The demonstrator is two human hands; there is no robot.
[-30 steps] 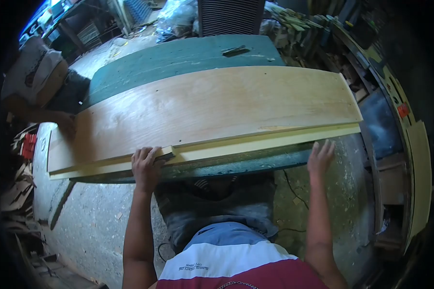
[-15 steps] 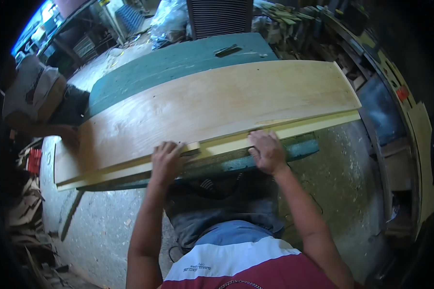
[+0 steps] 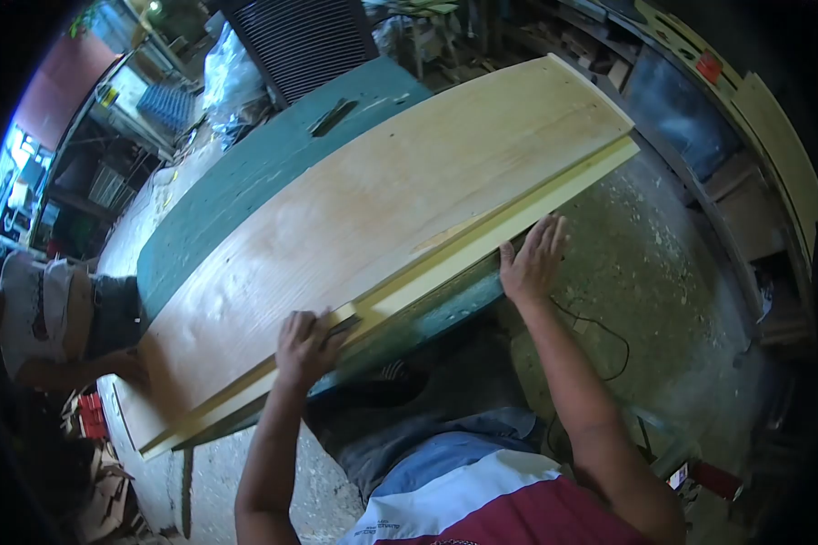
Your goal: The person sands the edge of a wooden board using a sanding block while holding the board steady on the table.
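Observation:
A long light wooden panel (image 3: 373, 200) lies on a green table (image 3: 209, 200), with a pale yellow strip (image 3: 482, 241) along its near edge. My left hand (image 3: 306, 347) is closed around a small wooden block (image 3: 344, 320) with a dark underside, at the panel's near edge. Further right, my right hand (image 3: 533, 259) has its fingers stretched out beside the strip's outer edge and holds nothing. At the panel's left end rests the hand (image 3: 127, 363) of another person.
Another person (image 3: 50, 318) is low at the left. A dark metal tool (image 3: 334, 118) lies on the green table. Wood scraps (image 3: 109, 500) lie at lower left, shelving (image 3: 745, 218) stands at right, and a cable (image 3: 609, 331) crosses the floor.
The view has turned, so the panel slants more steeply. My right hand came in to the strip, then moved right along it. My left hand keeps hold of the block.

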